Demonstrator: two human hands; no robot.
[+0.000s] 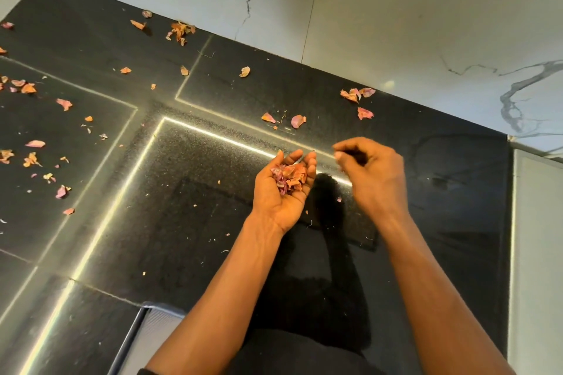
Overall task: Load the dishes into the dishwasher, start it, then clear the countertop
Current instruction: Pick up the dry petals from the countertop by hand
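Observation:
My left hand (281,191) is cupped palm up above the black countertop (189,191) and holds a small pile of pink and orange onion peels (289,178). Just to its right, my right hand (373,175) hovers with fingers curled loosely and thumb near the fingertips; I see nothing in it. Loose peels lie scattered over the counter: a pair (283,120) just beyond my hands, a cluster (356,95) near the wall, a clump (180,30) at the back, and several more (33,158) at the left.
A white marble-pattern wall (396,24) bounds the counter at the back and right. Bright reflected light lines (122,191) cross the glossy surface. A grey panel edge (152,332) shows below the front of the counter. A pale surface (536,252) borders the right side.

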